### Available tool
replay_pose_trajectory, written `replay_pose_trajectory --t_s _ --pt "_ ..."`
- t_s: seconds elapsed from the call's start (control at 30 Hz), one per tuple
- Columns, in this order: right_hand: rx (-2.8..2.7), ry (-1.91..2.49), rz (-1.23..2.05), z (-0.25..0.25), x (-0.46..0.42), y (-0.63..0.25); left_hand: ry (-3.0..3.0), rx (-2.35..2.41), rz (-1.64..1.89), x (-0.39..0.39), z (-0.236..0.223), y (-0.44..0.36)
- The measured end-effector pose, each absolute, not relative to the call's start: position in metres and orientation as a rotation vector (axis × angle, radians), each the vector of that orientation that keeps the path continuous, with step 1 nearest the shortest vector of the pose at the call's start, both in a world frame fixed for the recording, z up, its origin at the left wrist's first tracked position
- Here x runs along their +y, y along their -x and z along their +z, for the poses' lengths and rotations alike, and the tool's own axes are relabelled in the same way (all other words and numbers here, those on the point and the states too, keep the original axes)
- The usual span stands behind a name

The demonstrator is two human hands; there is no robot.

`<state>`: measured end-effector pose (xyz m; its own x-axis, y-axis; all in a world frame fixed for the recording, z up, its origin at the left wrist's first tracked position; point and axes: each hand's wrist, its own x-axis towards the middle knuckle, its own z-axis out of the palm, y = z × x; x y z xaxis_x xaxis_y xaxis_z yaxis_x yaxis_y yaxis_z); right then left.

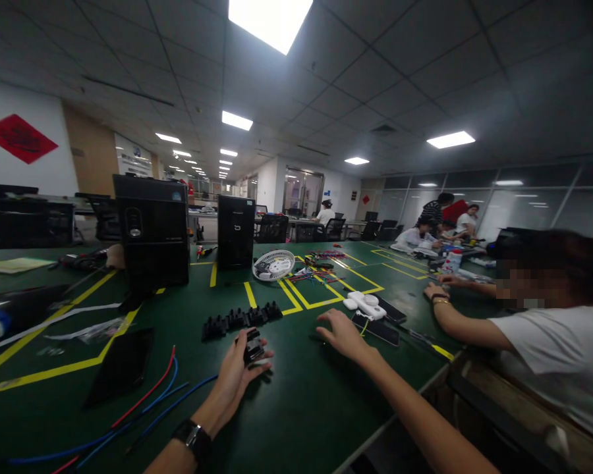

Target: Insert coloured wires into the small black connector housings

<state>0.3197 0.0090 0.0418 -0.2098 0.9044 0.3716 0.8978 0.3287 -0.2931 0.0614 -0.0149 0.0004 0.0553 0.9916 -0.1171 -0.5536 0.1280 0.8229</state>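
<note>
Across the green tabletop (296,408) marked with yellow tape, black connector blocks (241,319) sit in a row. Just nearer me, my left hand (237,368), half-curled, holds a small black block (253,347); my right hand (343,334), loosely open and empty, hovers near the white device (364,304).

Nothing legible; marks on the two black cases (236,243) near the desk (296,408)'s far edge and the red diamond (20,139) are unclear
</note>
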Motion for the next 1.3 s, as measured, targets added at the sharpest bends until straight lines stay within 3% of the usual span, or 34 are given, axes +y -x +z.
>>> replay_pose_trajectory --t_s 0.23,0.57,0.77,0.93,1.3 --pt "-2.263 1.719 -0.128 0.023 0.014 -0.308 -0.607 0.801 1.360 -0.009 -0.005 -0.063" --pt "-1.853 1.669 -0.171 0.067 0.027 -0.301 -0.561 0.773 1.448 0.001 -0.008 -0.057" --pt "-1.981 1.071 0.214 0.031 0.002 -0.201 -0.425 0.639 1.514 0.003 -0.010 -0.061" --pt "-1.879 1.057 0.418 0.011 -0.004 -0.175 -0.401 0.621 1.564 0.006 -0.013 -0.058" --pt "-1.789 1.070 0.432 0.007 -0.003 -0.175 -0.467 0.620 1.469 0.000 -0.010 -0.062"
